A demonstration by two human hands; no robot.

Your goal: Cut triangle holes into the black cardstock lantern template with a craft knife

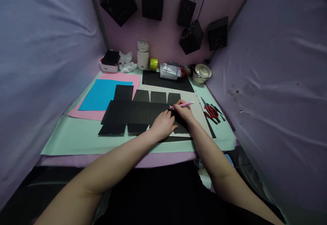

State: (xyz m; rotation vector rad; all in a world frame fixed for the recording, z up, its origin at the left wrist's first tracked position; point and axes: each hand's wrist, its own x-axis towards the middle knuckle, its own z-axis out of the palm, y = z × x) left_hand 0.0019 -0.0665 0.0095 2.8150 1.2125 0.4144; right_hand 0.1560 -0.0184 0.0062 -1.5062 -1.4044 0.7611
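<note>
A black card cut-out (pixel 133 112) with flaps along its near and far edges lies on the table, partly on a pale board (pixel 198 111). My left hand (pixel 163 124) presses down on its right half, fingers stretched out and thumb apart. Just beyond those fingertips, my right hand (pixel 183 110) is closed around a slim pink pen-shaped tool (pixel 187 104). The tool's tip points left, close to the card's surface. Whether the tip touches the card, I cannot tell.
Red-handled scissors (pixel 211 111) lie at the right among black scraps. Blue paper (pixel 99 94) rests on pink paper (pixel 84 113) at the left. Along the back stand a white bottle (pixel 142 58), yellow tape (pixel 153 64) and a lidded bowl (pixel 201 74). Black boxes (pixel 191 37) hang above.
</note>
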